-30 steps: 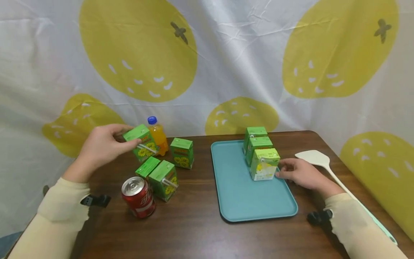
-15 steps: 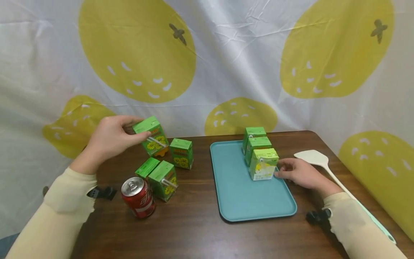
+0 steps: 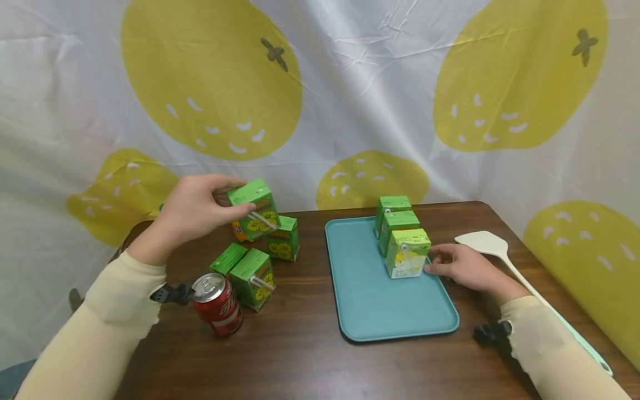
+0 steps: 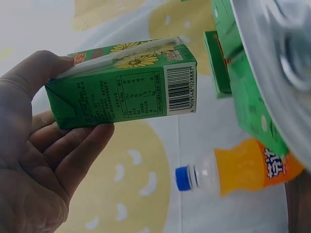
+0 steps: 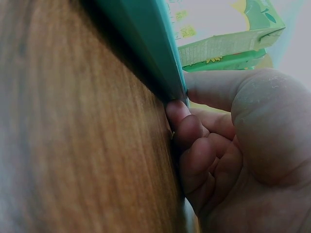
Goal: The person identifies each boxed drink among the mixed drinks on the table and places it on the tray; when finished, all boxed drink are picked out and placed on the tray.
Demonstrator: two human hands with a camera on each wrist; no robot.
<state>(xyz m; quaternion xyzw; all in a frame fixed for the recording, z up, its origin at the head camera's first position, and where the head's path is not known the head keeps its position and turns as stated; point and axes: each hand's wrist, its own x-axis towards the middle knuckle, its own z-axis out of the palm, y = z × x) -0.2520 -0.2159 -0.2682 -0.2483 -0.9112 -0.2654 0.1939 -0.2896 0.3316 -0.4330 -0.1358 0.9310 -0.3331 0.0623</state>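
My left hand (image 3: 200, 214) grips a green juice box (image 3: 256, 214) by its end, thumb on the side with the straw. Held up and tilted, the box overlaps another green juice box (image 3: 284, 244) behind it in the head view. Its barcode end faces away from the palm in the left wrist view. On the right, my right hand (image 3: 462, 266) pinches the rim of a blue-green tray (image 3: 390, 316), thumb on top and fingertips at its underside. Along the tray's right side stand two green juice boxes (image 3: 401, 222) and a paler lemon-patterned drink box (image 3: 409, 258).
Below the left hand stand two more green juice boxes (image 3: 252, 280) and a red soda can (image 3: 220, 308). An orange soda bottle (image 4: 248, 167) with a blue cap is mostly hidden in the head view. A white turner (image 3: 487, 243) lies right of the tray.
The left hand has carried its juice box to the right and slightly upward, now covering most of the orange bottle. The right hand stays at the tray's rim.
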